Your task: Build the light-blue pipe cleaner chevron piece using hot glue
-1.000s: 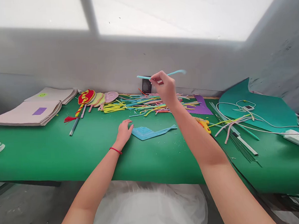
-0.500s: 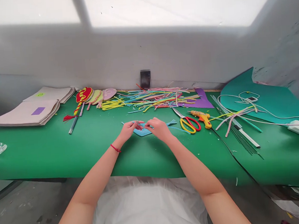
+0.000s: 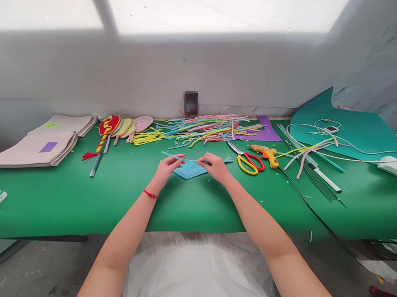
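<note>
A light blue strip (image 3: 172, 156) stretches between both my hands, just above a flat light blue piece (image 3: 190, 169) made of strips, lying on the green table (image 3: 87, 195). My left hand (image 3: 168, 168), with a red string round its wrist, pinches the strip near its left end. Farther right, my right hand (image 3: 215, 165) pinches the same strip, its fingers pressed together over the blue piece.
A heap of coloured strips (image 3: 204, 132) lies behind the hands. Yellow-and-red scissors (image 3: 248, 161) and a yellow glue gun (image 3: 268, 154) lie to the right, with thin rods, cables and a power strip (image 3: 396, 168). Open books (image 3: 37, 147) and finished pieces (image 3: 111, 127) lie at left.
My right hand came down from mid-air with the blue strip to the blue piece on the table. My left hand took hold of the strip's other end.
</note>
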